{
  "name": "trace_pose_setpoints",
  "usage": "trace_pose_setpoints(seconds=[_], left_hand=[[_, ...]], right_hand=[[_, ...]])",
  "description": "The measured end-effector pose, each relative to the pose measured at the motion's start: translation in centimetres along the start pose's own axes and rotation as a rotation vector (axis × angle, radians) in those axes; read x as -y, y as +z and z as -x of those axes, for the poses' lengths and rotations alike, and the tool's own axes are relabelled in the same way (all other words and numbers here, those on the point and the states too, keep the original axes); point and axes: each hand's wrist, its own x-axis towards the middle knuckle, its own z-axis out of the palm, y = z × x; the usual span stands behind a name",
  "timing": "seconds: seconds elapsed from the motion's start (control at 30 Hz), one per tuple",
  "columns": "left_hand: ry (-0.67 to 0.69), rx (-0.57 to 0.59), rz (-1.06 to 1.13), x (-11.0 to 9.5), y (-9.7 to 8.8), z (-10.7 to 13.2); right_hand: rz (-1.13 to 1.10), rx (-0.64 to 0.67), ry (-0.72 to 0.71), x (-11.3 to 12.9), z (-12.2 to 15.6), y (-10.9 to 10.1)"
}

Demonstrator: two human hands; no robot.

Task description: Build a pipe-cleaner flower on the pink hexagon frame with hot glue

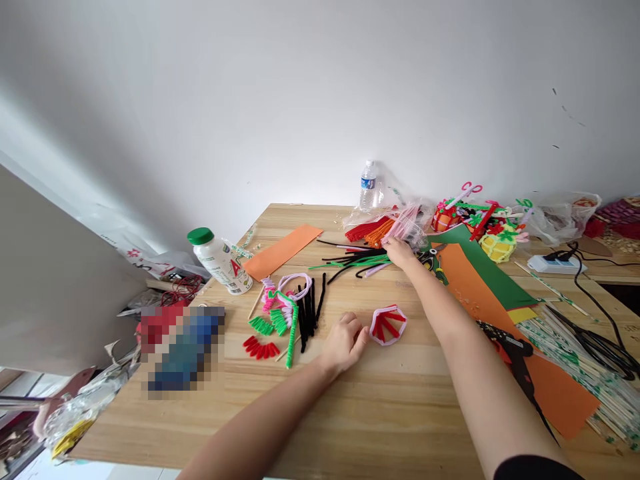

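My left hand (344, 341) rests on the wooden table with its fingers curled under, and nothing shows in it. Just right of its thumb lies a small round piece (389, 325) with a pale pink pipe-cleaner rim and red spokes. Farther back, my right hand (400, 253) pinches the near end of the pink pipe cleaners (406, 219); the fingertips are partly hidden. Orange pipe cleaners (379, 233) and red pipe cleaners (364, 229) lie beside them. Black pipe cleaners (311, 313) and a bent green one (293, 333) lie left of my left hand.
A white bottle with a green cap (220, 263) stands at left, a water bottle (368, 187) by the wall. Orange paper (285, 252), a glue gun (515, 353), black scissors (595, 343), wrapped sticks (580, 373) and a power strip (556, 265) also lie on the table.
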Motion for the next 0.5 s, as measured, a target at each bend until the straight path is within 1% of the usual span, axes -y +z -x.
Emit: trace_pose_setpoints(seconds=[0.13, 0.23, 0.37, 0.5], left_hand=[[0.033, 0.000, -0.013, -0.2, -0.2, 0.0], [0.035, -0.005, -0.009, -0.3, -0.2, 0.0], [0.012, -0.005, 0.003, -0.2, 0.0, 0.0], [-0.036, -0.017, 0.004, -0.1, 0.2, -0.1]], right_hand=[[0.029, -0.018, -0.055, 0.1, 3.4, 0.0], [0.029, -0.030, -0.098, -0.1, 4.7, -0.6], [-0.055, -0.006, -0.168, 0.0, 4.1, -1.9], [-0.099, 0.050, -0.099, 0.8, 2.7, -3.3]])
